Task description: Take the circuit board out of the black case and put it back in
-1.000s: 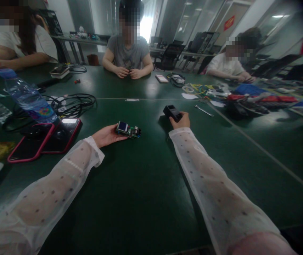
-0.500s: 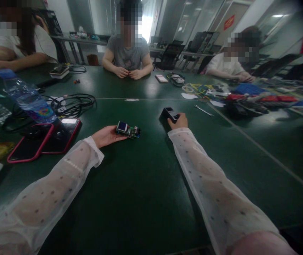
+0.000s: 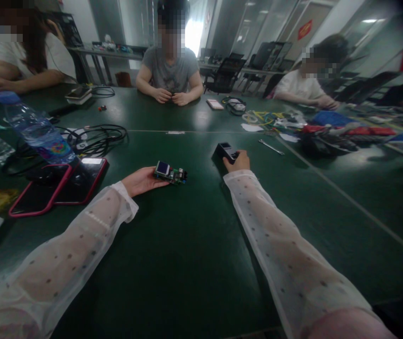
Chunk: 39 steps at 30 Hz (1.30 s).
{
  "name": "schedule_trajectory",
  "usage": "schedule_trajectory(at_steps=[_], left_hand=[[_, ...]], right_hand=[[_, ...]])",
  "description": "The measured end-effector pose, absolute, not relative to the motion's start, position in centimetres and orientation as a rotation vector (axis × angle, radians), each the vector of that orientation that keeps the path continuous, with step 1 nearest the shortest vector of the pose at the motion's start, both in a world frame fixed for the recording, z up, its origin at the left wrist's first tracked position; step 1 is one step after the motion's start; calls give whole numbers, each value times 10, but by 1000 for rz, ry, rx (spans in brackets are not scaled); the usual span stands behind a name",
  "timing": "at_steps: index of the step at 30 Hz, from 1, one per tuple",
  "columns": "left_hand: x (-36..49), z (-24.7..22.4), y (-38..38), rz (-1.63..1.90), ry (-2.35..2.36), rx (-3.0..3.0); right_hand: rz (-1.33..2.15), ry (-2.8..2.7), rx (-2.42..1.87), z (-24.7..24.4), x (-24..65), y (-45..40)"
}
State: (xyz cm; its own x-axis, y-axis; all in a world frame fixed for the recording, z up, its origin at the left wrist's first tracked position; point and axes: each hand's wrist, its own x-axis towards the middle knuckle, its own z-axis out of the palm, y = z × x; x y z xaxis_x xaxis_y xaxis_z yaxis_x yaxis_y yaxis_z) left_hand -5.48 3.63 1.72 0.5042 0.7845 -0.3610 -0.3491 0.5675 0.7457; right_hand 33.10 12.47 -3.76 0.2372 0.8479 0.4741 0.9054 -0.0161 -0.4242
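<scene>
My left hand [image 3: 143, 181] holds a green circuit board [image 3: 173, 174] with a small screen at its left end, thumb above and fingers beneath. To the right, my right hand [image 3: 238, 162] is closed around the near end of a black box-shaped device [image 3: 225, 151] with a small display on top. The board and the device are apart, with green tabletop [image 3: 194, 235] between them. Both forearms wear sheer dotted sleeves.
Two red-edged phones [image 3: 84, 181], a water bottle [image 3: 37, 129] and coiled black cables [image 3: 105, 139] are on the left. A wrench [image 3: 271, 147] lies beyond my right hand, near tangled wires [image 3: 265, 120]. Three people sit across the table.
</scene>
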Motion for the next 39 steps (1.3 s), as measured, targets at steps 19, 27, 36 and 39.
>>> schedule_trajectory(at_steps=[19,27,36,39], left_hand=[[-54,12,40,749,764,664],[-54,15,38,755,763,686],[-55,14,38,761,762,677],[-56,11,40,758,742,690]], right_hand=[[-113,-1609,-1885,-31,325,120],[-85,-1616,-1872,-33,328,123],[-85,-1601,-1844,-31,326,120],[-82,-1600,-1843,-32,327,121]])
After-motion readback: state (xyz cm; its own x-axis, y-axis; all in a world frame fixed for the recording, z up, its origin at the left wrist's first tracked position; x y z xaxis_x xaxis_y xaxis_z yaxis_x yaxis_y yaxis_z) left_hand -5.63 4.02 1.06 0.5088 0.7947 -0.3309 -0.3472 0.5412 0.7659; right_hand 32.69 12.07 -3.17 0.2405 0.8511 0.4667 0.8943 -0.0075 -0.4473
